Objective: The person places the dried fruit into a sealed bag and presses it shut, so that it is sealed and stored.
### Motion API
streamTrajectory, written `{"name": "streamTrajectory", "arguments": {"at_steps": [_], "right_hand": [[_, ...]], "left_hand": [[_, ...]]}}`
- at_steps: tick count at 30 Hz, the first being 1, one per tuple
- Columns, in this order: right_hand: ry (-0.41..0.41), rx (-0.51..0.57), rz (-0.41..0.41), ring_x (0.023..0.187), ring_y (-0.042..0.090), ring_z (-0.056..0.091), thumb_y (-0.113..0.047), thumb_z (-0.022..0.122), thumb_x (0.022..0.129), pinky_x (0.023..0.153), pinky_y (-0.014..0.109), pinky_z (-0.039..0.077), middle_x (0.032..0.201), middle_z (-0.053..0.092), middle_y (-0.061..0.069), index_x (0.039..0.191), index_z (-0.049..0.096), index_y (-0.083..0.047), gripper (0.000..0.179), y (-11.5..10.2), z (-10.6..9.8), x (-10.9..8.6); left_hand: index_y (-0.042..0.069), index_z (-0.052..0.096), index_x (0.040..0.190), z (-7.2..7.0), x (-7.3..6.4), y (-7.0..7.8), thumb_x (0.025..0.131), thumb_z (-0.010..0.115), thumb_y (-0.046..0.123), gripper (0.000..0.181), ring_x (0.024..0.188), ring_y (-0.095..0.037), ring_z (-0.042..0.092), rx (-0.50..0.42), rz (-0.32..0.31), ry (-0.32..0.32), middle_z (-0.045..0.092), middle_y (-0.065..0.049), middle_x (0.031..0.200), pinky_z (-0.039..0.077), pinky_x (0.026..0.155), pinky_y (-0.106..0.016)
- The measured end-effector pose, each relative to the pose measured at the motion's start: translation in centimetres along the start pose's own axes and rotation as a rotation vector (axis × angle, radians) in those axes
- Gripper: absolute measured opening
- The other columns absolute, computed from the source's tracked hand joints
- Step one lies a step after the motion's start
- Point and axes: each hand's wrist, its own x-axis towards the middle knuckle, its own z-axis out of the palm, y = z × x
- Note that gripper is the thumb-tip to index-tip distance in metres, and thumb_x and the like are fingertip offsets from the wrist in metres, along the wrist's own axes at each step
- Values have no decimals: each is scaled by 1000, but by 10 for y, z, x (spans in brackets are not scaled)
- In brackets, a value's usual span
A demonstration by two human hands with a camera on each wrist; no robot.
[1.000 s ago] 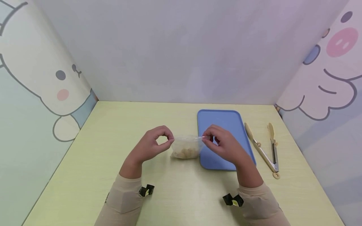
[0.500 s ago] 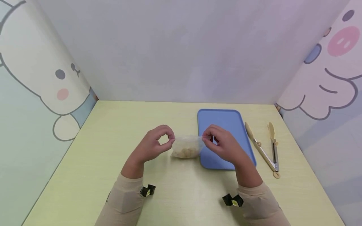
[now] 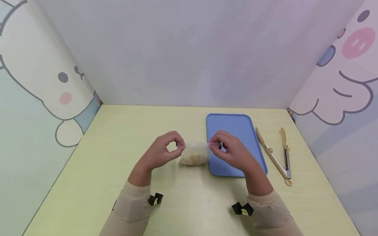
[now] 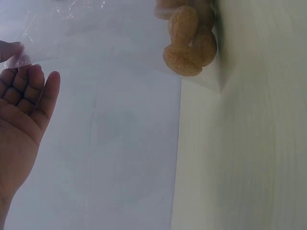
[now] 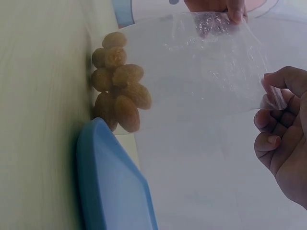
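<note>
A clear plastic bag (image 3: 195,154) stands upright between the two hands. At its bottom lie several oval, wrinkled, brown pieces (image 5: 127,91) that look like dried fruit. My left hand (image 3: 163,149) pinches the bag's left upper corner between thumb and forefinger. The right upper corner is pinched by my right hand (image 3: 231,149), and the film there bunches between thumb and fingers in the right wrist view. Both hands keep the top edge stretched between them. The bag's bottom is right at the table, close to the left edge of the blue tray (image 3: 227,170).
Right of the tray lie spread tongs (image 3: 277,160) with metal arms and tan tips. The pale yellow table (image 3: 88,183) is bounded by a plain back wall (image 3: 189,59) and side walls with cartoon animals.
My hands have drawn slightly closer together along the top of the bag, the left one shifting right. The bag, tray and tongs stay in place.
</note>
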Motion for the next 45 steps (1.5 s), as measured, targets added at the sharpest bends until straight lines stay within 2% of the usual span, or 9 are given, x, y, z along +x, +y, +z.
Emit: {"name": "streamTrajectory", "arguments": {"at_steps": [5, 12, 19, 24, 27, 32, 37, 41, 45], "right_hand": [[-9, 0, 11, 76, 5, 52, -10, 65, 93, 58, 29, 42, 89, 57, -11, 94, 64, -17, 8, -1, 0, 0], [0, -12, -10, 75, 5, 49, -8, 64, 94, 59, 25, 40, 88, 56, -11, 94, 62, -19, 12, -2, 2, 0], [21, -23, -27, 75, 4, 47, -6, 63, 94, 61, 22, 40, 87, 54, -10, 93, 61, -19, 12, -2, 4, 0], [23, -14, -17, 77, 4, 49, -7, 64, 94, 62, 23, 41, 88, 56, -11, 93, 62, -20, 13, -2, 4, 0], [16, -1, -11, 78, 5, 50, -8, 64, 93, 63, 27, 43, 89, 57, -11, 94, 62, -20, 12, -2, 5, 0], [9, 21, -16, 79, 6, 51, -7, 65, 93, 64, 27, 45, 89, 57, -10, 94, 62, -20, 13, -1, 5, 1], [11, 30, -22, 78, 6, 51, -8, 66, 92, 66, 22, 43, 89, 58, -9, 95, 64, -18, 10, -1, 6, 1], [15, 35, -32, 77, 6, 50, -9, 66, 93, 65, 23, 44, 89, 58, -8, 94, 64, -15, 7, -3, 8, 1], [14, 38, -28, 79, 6, 52, -6, 64, 92, 68, 25, 47, 89, 58, -8, 92, 62, -18, 12, -4, 8, 1]], "left_hand": [[19, 61, 89, 1, 1, 0, 89, 64, 3, 17, 85, -10, 54, -1, 26, 10, 57, 8, 87, 47, 79, -28], [16, 60, 89, 3, 1, 0, 88, 64, -1, 17, 84, -11, 52, 12, 46, 10, 57, 5, 86, 45, 77, -26], [12, 58, 86, 5, 2, 2, 86, 63, -6, 19, 84, -13, 52, 16, 17, 9, 56, 1, 84, 45, 77, -26], [8, 60, 88, 8, 1, 0, 84, 66, -5, 15, 85, -15, 54, -11, -4, -2, 59, -1, 87, 47, 78, -30], [11, 61, 89, 8, 2, 0, 85, 67, -2, 15, 87, -13, 55, -9, -13, -14, 59, 1, 88, 48, 81, -31], [15, 61, 89, 8, 3, 2, 88, 65, 2, 14, 87, -11, 54, -1, -3, -16, 59, 4, 88, 48, 81, -29], [15, 61, 90, 9, 3, 2, 88, 65, 3, 12, 88, -12, 55, -1, 3, -14, 59, 4, 88, 48, 81, -29], [14, 61, 90, 9, 3, 3, 88, 64, 2, 12, 88, -12, 55, -6, 18, -13, 59, 3, 88, 48, 82, -29], [13, 60, 89, 10, 3, 4, 88, 63, 0, 13, 89, -13, 54, -2, 38, -14, 58, 2, 88, 48, 82, -29]]}}
